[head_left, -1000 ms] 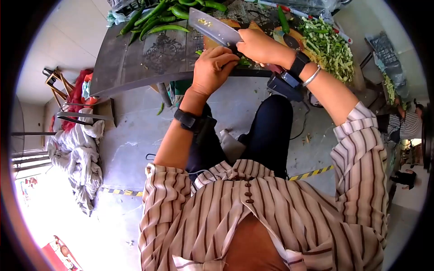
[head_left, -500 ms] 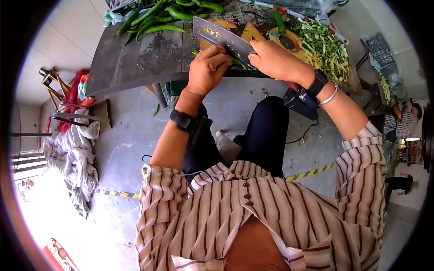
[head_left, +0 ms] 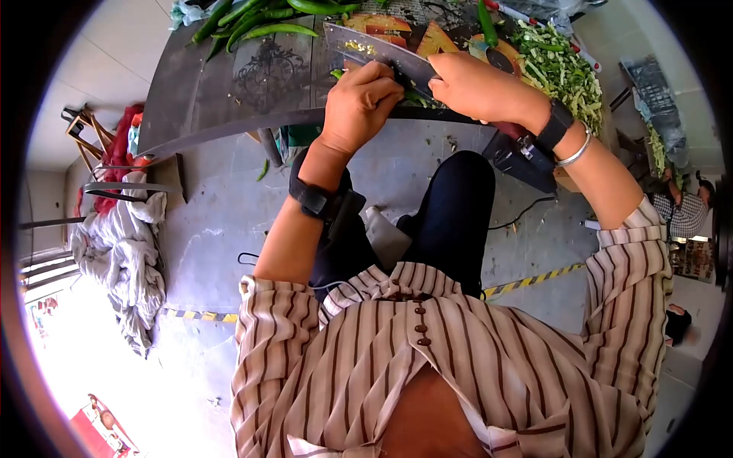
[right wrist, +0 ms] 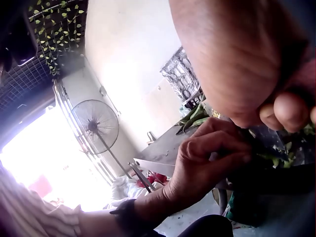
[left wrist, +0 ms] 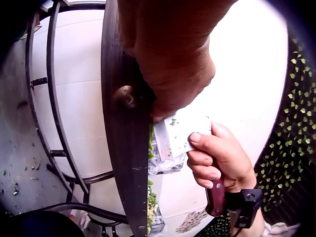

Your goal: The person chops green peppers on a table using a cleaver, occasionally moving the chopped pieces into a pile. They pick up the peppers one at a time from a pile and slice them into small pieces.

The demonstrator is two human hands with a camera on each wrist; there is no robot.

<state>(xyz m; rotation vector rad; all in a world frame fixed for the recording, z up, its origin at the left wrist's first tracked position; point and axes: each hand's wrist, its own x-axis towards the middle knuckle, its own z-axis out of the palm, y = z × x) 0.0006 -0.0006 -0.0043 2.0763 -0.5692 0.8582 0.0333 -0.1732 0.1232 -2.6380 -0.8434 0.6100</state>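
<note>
My right hand grips a cleaver at the table's near edge, its thumb against the broad blade and the dark red handle below the fingers in the left wrist view. Bits of pepper and pale seeds stick to the blade. Right beside it, my left hand has curled fingers pinching a green chili pepper, whose end pokes out at the knuckles. Most of that pepper is hidden behind the hand. Cut green pieces lie under the blade.
Whole green chili peppers are heaped at the table's far left, and a single pepper lies farther right. A pile of chopped pepper covers the right side. The dark table ends at a curved near edge above my knees.
My right hand and the cleaver have shifted slightly to the right, with the blade still close by the left fingers. The left hand keeps its pinch on the pepper in nearly the same place.
</note>
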